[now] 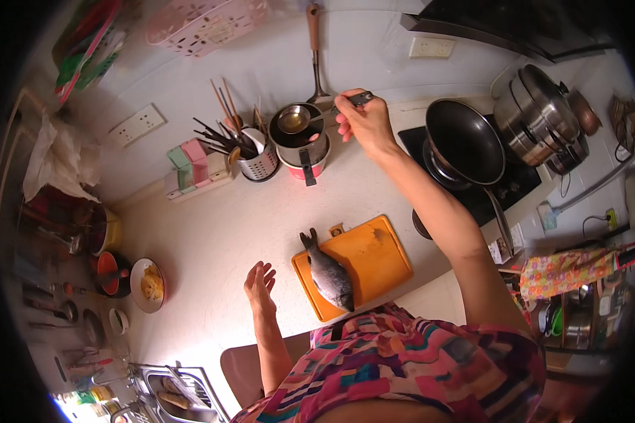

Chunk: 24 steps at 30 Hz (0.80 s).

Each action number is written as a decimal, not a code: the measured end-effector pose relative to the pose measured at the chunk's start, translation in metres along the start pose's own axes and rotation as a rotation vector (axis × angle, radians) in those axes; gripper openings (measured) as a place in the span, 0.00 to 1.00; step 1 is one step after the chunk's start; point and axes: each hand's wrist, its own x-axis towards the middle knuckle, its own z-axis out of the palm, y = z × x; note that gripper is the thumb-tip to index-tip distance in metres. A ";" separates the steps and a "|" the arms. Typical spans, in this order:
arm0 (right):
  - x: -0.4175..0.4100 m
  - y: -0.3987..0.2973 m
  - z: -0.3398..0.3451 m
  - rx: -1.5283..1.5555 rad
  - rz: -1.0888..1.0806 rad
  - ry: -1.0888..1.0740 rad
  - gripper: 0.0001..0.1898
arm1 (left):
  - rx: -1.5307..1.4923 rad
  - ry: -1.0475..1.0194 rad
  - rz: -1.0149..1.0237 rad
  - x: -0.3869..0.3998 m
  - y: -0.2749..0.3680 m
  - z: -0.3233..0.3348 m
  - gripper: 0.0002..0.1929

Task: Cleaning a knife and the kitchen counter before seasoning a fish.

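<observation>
My right hand [364, 119] grips the dark handle of a metal ladle [295, 119]. Yellowish liquid lies in the ladle's bowl, which is over the mouth of a dark-lined metal pot [298, 148]. This pot sits on or in a red-and-white container [302, 172]. My left hand [260, 285] holds nothing, its fingers apart, over the countertop left of the orange cutting board [378, 259]. A whole fish [329, 277] lies on the board's left side, tail pointing to the wall and head toward me.
Right of the pot, a black frying pan [465, 141] rests on the cooktop [513, 182], near stacked steel pots [529, 121]. Left of it stands a perforated utensil holder [259, 164]. A bowl [137, 285] with yellow food is at left, with a sink [198, 380] at lower left.
</observation>
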 end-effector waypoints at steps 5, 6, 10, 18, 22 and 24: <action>-0.001 -0.001 0.007 -0.037 -0.004 0.011 0.12 | -0.065 0.040 -0.026 -0.002 -0.012 -0.021 0.27; -0.002 -0.002 0.008 -0.046 -0.007 0.010 0.12 | -0.074 0.045 -0.034 -0.002 -0.014 -0.022 0.27; -0.004 -0.003 0.009 -0.064 -0.025 0.005 0.12 | -0.099 0.025 -0.032 -0.002 -0.016 -0.023 0.26; -0.007 -0.005 0.011 -0.101 -0.064 0.010 0.11 | -0.127 0.006 -0.003 0.000 -0.013 -0.026 0.28; -0.010 -0.006 0.012 -0.102 -0.071 0.026 0.09 | -0.121 0.008 -0.008 -0.003 -0.004 -0.026 0.29; -0.010 -0.006 0.013 -0.095 -0.084 0.019 0.09 | -0.129 -0.006 0.000 -0.003 -0.003 -0.028 0.28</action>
